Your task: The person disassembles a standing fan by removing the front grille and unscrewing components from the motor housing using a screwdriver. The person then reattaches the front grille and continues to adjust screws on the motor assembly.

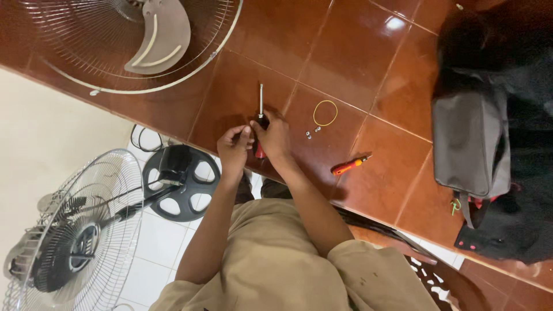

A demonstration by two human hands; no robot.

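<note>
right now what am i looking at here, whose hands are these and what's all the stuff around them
This is one picture from a camera worn on a person's head, looking down at their own two bare hands. There is no machine. The right hand holds a screwdriver with a red and black handle, shaft pointing away. The left hand pinches something small at its fingertips, too small to tell. They work over a red-brown tiled counter. On it lie a yellow rubber band, a few small metal bits, an orange screwdriver, a grey bag and a fan guard with a blade. On the floor below lies a fan.
</note>
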